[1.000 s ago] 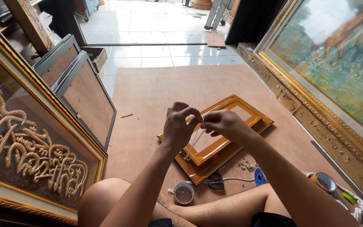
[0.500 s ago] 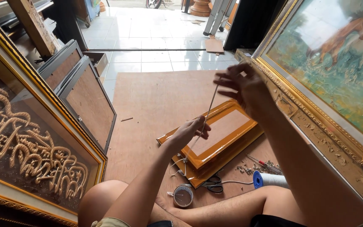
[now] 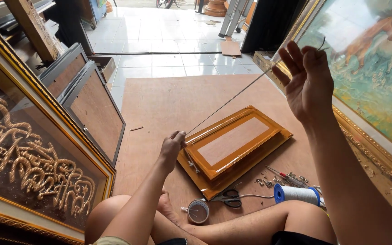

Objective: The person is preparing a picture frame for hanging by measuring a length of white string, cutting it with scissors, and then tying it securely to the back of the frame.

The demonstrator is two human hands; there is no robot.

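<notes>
String (image 3: 232, 97) taut across frame centre, running from left hand (image 3: 172, 146), pinched shut on it at frame back (image 3: 234, 145) left edge, up to right hand (image 3: 307, 81), upper right, fingers closed round end. Keep tension even; anchor low end firm.
</notes>
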